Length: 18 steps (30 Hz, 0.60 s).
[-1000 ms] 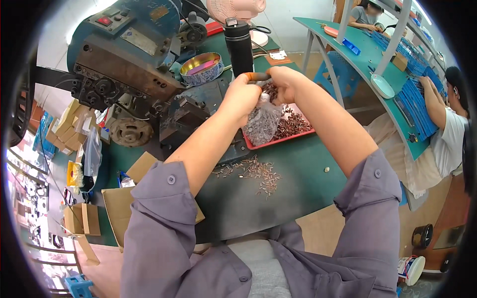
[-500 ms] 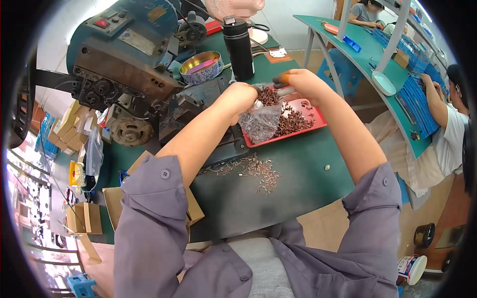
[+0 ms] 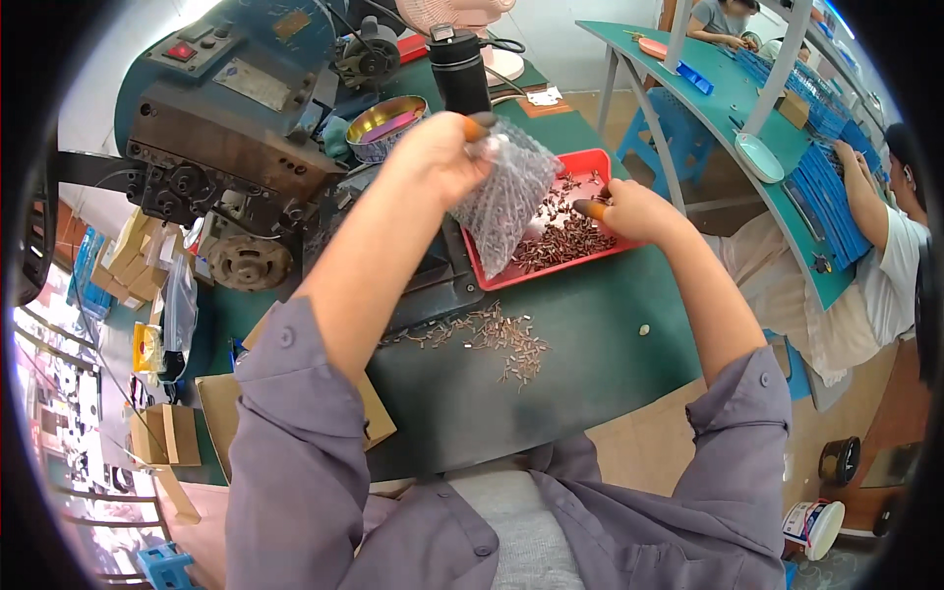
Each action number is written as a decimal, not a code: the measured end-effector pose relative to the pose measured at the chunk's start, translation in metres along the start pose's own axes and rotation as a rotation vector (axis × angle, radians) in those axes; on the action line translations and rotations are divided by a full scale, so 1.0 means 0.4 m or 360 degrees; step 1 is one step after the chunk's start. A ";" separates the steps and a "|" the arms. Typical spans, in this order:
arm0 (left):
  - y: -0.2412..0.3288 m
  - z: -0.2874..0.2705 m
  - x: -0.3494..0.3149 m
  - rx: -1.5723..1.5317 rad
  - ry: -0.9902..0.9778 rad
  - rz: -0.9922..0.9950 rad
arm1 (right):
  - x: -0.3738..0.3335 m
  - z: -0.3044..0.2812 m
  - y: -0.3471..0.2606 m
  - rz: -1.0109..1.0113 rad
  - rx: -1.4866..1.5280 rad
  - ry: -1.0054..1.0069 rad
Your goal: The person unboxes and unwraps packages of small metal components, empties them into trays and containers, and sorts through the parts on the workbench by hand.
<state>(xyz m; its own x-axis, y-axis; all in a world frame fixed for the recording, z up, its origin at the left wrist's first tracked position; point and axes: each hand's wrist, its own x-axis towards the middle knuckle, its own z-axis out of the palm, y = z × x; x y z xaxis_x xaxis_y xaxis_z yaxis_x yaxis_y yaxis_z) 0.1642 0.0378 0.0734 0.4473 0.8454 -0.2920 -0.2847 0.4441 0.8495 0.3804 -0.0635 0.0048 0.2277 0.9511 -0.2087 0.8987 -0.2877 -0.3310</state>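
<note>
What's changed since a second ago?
The right hand came off the bag, moving right and nearer the body to the edge of the red tray. The left hand, holding the bag, moved left; the bunched bag now hangs spread out. The black bottle and pieces on the table stayed put.

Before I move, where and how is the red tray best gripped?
Probably by the raised rim at the right end of the red tray, coming from the right: your right hand is right there, and the wall stands up around the loose brown pieces. The left end looks harder to reach, since the plastic bag in your left hand hangs over it.
</note>
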 end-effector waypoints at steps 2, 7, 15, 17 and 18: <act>0.037 -0.007 -0.014 -0.0068 -0.0109 0.0026 | -0.008 0.023 -0.015 -0.0049 -0.0051 0.0036; 0.114 0.033 -0.093 -0.0039 -0.0116 0.0322 | 0.010 0.063 -0.109 -0.0116 0.0050 -0.0043; 0.187 -0.010 -0.127 -0.0165 -0.0244 0.0330 | 0.014 0.065 -0.063 -0.0952 -0.0023 0.0252; 0.195 -0.021 -0.132 -0.0183 -0.0246 0.0285 | 0.034 0.077 -0.048 -0.0951 -0.0065 0.0109; 0.198 -0.023 -0.140 -0.0192 -0.0232 0.0241 | 0.043 0.091 -0.057 -0.1052 -0.0096 0.0118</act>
<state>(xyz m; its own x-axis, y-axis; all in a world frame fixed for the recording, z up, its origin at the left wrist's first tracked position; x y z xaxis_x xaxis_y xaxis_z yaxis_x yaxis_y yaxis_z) 0.1087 0.0285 0.1530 0.5071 0.8570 -0.0913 -0.4533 0.3553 0.8175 0.3501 -0.0446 -0.0246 -0.3551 0.9309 0.0854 0.8767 0.3633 -0.3152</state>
